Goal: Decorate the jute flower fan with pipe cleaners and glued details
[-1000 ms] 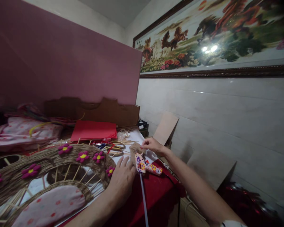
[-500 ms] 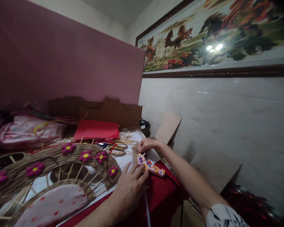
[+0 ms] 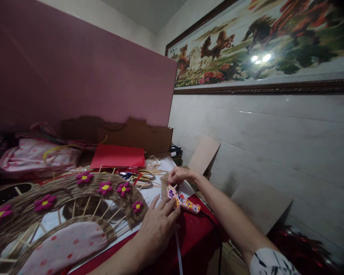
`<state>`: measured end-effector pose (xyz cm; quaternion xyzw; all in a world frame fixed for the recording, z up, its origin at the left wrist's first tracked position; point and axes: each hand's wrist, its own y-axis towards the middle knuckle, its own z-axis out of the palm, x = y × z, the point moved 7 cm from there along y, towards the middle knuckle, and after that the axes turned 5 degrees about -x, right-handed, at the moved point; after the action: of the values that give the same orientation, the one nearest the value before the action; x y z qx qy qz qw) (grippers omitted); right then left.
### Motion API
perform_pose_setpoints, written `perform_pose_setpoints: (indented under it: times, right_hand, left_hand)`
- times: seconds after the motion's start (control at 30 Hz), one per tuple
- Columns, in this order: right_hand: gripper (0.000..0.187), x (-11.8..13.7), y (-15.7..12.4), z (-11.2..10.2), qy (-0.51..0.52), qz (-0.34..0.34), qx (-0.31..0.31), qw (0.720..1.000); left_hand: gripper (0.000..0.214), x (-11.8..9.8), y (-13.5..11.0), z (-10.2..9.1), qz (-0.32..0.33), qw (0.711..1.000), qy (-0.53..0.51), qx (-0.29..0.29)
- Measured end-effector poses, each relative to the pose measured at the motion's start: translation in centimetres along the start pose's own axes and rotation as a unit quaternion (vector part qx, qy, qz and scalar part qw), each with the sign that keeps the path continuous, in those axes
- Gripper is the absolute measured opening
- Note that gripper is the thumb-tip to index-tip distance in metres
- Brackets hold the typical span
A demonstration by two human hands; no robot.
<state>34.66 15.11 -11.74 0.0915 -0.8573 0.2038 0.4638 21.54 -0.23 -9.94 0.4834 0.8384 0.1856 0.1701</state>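
Note:
A glue gun with a colourful flower pattern lies on the table, a black cord trailing from its handle end. My left hand rests flat beside it, fingers spread, the fingertips at its near edge. At the gun's far end, my right hand is closed in a pinch; what its fingertips hold is too small to make out. A piece of brown board lies under that end. Left of my left hand is a twine-covered arch with purple felt flowers, wooden sticks and a dotted cloth panel.
Gold-handled scissors and thin sticks lie behind my hands. Red paper and bundled dotted cloth sit farther back, before brown cardboard. A pale strip runs near the red-covered table's front edge. Boards lean against the wall.
Both hands and the glue gun hold nearly the same places. The whole view has shifted very slightly.

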Motion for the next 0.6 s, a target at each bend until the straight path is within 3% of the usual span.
perform_pose_setpoints:
  times: [0.6]
  right_hand:
    - [0.013,0.51,-0.80,0.21,0.036,-0.028,0.004,0.999]
  left_hand:
    - [0.041,0.03,-0.05,0.19,0.003,1.000,0.006,0.002]
